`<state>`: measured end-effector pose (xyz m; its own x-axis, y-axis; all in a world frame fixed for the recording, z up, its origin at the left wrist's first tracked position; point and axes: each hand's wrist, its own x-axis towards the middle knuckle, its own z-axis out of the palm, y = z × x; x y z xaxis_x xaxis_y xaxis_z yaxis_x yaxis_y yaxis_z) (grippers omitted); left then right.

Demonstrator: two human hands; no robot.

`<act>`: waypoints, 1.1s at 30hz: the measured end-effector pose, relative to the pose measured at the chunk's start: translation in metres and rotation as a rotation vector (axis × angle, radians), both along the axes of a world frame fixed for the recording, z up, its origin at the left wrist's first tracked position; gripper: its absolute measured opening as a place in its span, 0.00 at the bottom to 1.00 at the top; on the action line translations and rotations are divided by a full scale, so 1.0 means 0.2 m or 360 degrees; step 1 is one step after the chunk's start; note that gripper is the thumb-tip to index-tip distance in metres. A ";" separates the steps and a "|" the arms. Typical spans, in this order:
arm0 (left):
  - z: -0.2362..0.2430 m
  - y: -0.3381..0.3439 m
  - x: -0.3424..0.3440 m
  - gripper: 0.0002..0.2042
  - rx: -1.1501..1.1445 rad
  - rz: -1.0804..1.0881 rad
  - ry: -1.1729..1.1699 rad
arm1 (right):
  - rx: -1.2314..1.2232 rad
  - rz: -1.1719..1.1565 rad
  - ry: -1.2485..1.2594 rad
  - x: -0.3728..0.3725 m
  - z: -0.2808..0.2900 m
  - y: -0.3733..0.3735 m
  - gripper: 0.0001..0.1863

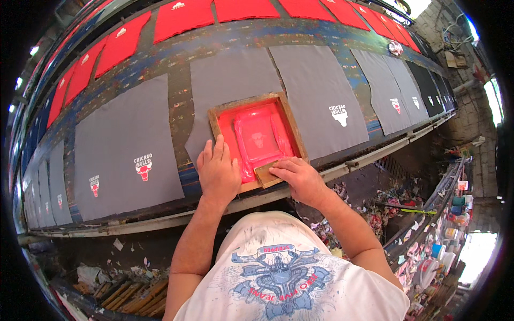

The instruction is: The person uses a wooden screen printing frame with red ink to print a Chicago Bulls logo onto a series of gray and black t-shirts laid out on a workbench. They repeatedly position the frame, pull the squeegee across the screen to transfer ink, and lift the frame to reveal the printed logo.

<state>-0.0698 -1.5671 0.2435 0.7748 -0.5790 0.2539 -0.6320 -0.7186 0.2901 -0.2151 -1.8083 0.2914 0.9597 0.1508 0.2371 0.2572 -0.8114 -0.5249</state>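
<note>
A wooden-framed printing screen (216,124) lies on a grey fabric panel (235,69), its mesh smeared with bright red-pink ink (257,120). A pale bull-head shape shows in the middle of the mesh. My left hand (218,170) rests over the frame's left side near its lower corner, fingers stretched out and holding nothing. At the near end of the screen, my right hand (300,179) grips a wooden squeegee (267,175), whose lower edge I cannot see. Thick ink lies along the sides of the mesh.
Grey panels with printed bull heads (143,170) lie to the left; another panel (338,113) to the right has a white print. Red panels (183,20) line the table's far side. A metal rail (128,227) edges the table. Scraps (364,214) litter the floor near a cluttered shelf (428,257).
</note>
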 end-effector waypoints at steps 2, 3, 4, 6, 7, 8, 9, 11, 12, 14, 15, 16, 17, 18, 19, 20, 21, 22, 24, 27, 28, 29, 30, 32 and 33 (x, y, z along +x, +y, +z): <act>-0.01 0.00 0.00 0.27 0.0032 -0.0023 0.0018 | -0.0009 -0.0003 -0.0074 0.01 -0.05 0.01 0.34; -0.01 0.00 0.01 0.27 0.0033 -0.0026 0.0010 | -0.0003 -0.0012 -0.0119 0.03 -0.07 0.00 0.34; -0.01 -0.01 0.02 0.27 0.0028 -0.0024 -0.0013 | 0.0005 0.0004 -0.0193 0.06 -0.09 0.00 0.34; 0.00 -0.01 0.03 0.26 0.0058 -0.0017 0.0024 | -0.0071 -0.0006 -0.0133 0.13 -0.11 -0.02 0.34; 0.00 -0.01 0.03 0.26 0.0077 -0.0009 0.0038 | -0.0095 -0.0001 -0.0132 0.18 -0.11 -0.03 0.33; 0.01 -0.01 0.03 0.25 0.0089 -0.0007 0.0037 | -0.0120 0.0038 -0.0160 0.23 -0.11 -0.05 0.33; 0.01 -0.02 0.03 0.25 0.0099 -0.0005 0.0034 | -0.0131 0.0003 -0.0147 0.30 -0.11 -0.07 0.33; 0.01 -0.03 0.03 0.24 0.0111 0.0016 0.0023 | -0.0107 -0.0039 -0.0173 0.43 -0.11 -0.10 0.33; 0.01 -0.03 0.02 0.24 0.0115 0.0034 0.0019 | -0.0064 -0.0035 -0.0151 0.48 -0.11 -0.13 0.33; 0.00 -0.05 0.01 0.23 0.0114 0.0083 0.0014 | -0.0064 -0.0010 -0.0164 0.60 -0.11 -0.17 0.31; 0.00 -0.06 0.01 0.23 0.0112 0.0107 0.0007 | -0.0061 -0.0010 -0.0155 0.65 -0.10 -0.20 0.30; -0.01 -0.07 0.01 0.23 0.0116 0.0129 0.0006 | -0.0055 0.0009 -0.0170 0.70 -0.10 -0.21 0.30; -0.01 -0.08 0.01 0.23 0.0114 0.0142 -0.0015 | -0.0047 0.0018 -0.0177 0.73 -0.10 -0.23 0.29; -0.01 -0.09 0.00 0.23 0.0120 0.0154 -0.0022 | -0.0037 0.0024 -0.0177 0.76 -0.10 -0.25 0.29; -0.01 -0.09 0.00 0.22 0.0153 0.0168 0.0003 | -0.0050 0.0067 -0.0202 0.78 -0.11 -0.26 0.29; -0.01 -0.10 -0.01 0.22 0.0131 0.0178 -0.0027 | -0.0061 0.0109 -0.0223 0.79 -0.11 -0.27 0.29; 0.00 -0.11 -0.01 0.22 0.0131 0.0194 -0.0027 | -0.0074 0.0132 -0.0225 0.79 -0.12 -0.27 0.29; 0.00 -0.11 -0.02 0.22 0.0137 0.0217 -0.0026 | -0.0121 0.0173 -0.0255 0.78 -0.13 -0.27 0.29; 0.01 -0.13 -0.03 0.22 0.0131 0.0268 0.0063 | -0.0224 0.0212 -0.0285 0.72 -0.15 -0.25 0.28; 0.01 -0.15 -0.04 0.22 0.0135 0.0326 0.0087 | -0.0248 0.0272 -0.0295 0.59 -0.16 -0.22 0.27; 0.02 -0.16 -0.04 0.22 0.0135 0.0335 0.0055 | -0.0266 0.0314 -0.0231 0.54 -0.17 -0.21 0.24; 0.02 -0.16 -0.04 0.22 0.0133 0.0340 0.0045 | -0.0253 0.0350 -0.0231 0.49 -0.16 -0.20 0.24; 0.02 -0.16 -0.04 0.22 0.0129 0.0340 0.0015 | -0.0243 0.0385 -0.0233 0.43 -0.16 -0.19 0.23; 0.01 -0.17 -0.04 0.22 0.0103 0.0357 0.0005 | -0.0245 0.0430 -0.0205 0.35 -0.15 -0.17 0.22; 0.01 -0.17 -0.05 0.21 0.0084 0.0374 0.0025 | -0.0250 0.0430 -0.0175 0.31 -0.15 -0.16 0.22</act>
